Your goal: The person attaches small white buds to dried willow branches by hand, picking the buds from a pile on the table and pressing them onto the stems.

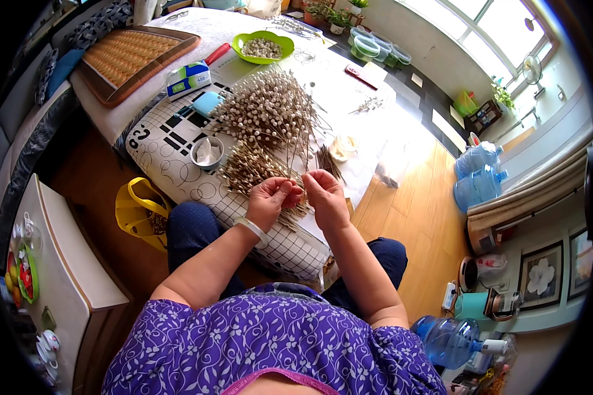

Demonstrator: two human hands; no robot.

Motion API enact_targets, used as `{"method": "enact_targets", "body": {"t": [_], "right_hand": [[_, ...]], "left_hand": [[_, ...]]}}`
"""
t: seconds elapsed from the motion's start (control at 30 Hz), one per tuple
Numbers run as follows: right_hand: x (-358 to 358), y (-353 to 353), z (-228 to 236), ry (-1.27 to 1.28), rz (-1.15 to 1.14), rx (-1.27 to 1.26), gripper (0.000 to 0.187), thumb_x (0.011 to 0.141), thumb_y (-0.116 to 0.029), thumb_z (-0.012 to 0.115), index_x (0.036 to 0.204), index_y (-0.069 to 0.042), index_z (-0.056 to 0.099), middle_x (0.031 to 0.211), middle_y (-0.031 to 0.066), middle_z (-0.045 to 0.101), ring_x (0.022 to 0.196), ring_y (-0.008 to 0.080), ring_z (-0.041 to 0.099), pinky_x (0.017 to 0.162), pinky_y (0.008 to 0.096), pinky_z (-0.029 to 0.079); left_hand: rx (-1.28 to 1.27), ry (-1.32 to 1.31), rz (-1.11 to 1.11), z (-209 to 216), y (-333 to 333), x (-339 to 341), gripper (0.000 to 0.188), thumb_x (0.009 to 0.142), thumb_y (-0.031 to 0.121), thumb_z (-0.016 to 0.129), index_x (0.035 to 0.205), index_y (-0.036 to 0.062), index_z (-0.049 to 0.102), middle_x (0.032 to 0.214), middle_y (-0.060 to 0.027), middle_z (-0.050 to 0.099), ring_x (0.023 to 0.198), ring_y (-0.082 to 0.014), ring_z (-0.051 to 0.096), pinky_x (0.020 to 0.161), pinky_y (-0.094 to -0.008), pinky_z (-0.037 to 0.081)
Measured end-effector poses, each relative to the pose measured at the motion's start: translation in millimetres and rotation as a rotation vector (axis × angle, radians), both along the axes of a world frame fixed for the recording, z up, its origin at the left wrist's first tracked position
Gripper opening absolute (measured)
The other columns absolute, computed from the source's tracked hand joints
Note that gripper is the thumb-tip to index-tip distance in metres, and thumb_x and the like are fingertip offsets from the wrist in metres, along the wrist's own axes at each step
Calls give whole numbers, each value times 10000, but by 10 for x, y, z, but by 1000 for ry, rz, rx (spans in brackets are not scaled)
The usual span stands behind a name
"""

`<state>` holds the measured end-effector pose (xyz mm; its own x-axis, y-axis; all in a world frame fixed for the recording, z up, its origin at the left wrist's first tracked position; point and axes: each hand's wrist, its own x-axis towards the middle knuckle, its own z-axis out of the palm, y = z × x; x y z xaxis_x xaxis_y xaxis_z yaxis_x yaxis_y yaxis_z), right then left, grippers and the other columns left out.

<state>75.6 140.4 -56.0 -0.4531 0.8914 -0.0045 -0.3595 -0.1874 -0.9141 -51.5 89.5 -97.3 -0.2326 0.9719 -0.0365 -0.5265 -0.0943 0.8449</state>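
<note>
Over the near edge of the covered table, my left hand (270, 203) pinches a thin brown stem between thumb and fingertips. Close beside it, my right hand (326, 199) has thumb and forefinger pinched together; whatever is between them is too small to make out. Just beyond lies a large bunch of dry stems with round whitish buds (267, 105). A second bunch with smaller pale buds (247, 168) rests nearer, partly behind my left hand. To the right are a bundle of bare brown sticks (327, 160) and a small round tub with cream-coloured contents (342, 149).
A grey cup with white tissue (207, 153), a blue packet (207, 103), a tissue pack (188, 79) and a green bowl of whitish buds (263, 47) stand on the table. A red phone (361, 77) lies at the far right. A yellow bag (138, 214) sits beside my left knee.
</note>
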Motion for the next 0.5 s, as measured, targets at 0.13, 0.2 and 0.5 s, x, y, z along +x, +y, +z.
{"method": "enact_targets", "body": {"t": [0.13,0.2,0.5], "right_hand": [[96,-40,-224,-18,-22,43,70,835,-81,590,868,-27,560,780,2,593,677,55,546,590,180,438],[90,-50,-303,-37,-13,77,83,843,-67,575,896,-15,538,794,17,601,716,74,578,633,199,474],[95,-39,-288,-185,-78,233,76,816,-49,602,836,22,586,717,21,605,646,62,564,579,198,470]], "left_hand": [[8,27,-27,-52,-25,124,166,882,178,527,924,32,593,795,-72,646,666,-131,626,591,-244,526],[-7,59,-51,-69,-46,168,162,882,173,528,922,31,594,775,-60,642,633,-122,617,570,-241,523],[-40,62,-45,-52,-49,170,165,892,144,513,920,8,603,748,-45,632,604,-92,592,555,-224,510]]}}
